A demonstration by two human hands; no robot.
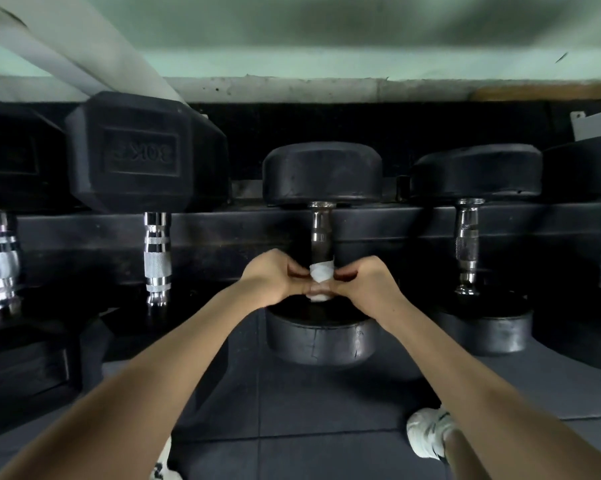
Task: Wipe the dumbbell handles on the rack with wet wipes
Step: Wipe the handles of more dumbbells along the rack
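Wrapping the near end of the handle [321, 233]: one white wet wipe [321, 276], pinched from both sides by left grip [273, 277] and right grip [364, 289], fingers curled onto it. Round-headed dumbbell [321, 174] lies across the rack [222, 230], about mid-length. Hex dumbbell [132, 154], marked 30K, sits toward the rack's left end. White shoe [427, 433] on the floor [309, 427].

Ref: centre dumbbell [321, 174], lying across the rack rail [222, 226]. Wipe [321, 271] on its handle [321, 237], near end. Left grip [274, 275] on the wipe from the left, right grip [364, 285] from the right. Hex dumbbell [136, 150] to its left, round dumbbell [472, 171] to its right. Wall [326, 29] behind. Floor [292, 410] before it, shoe [427, 434] there, to the right.
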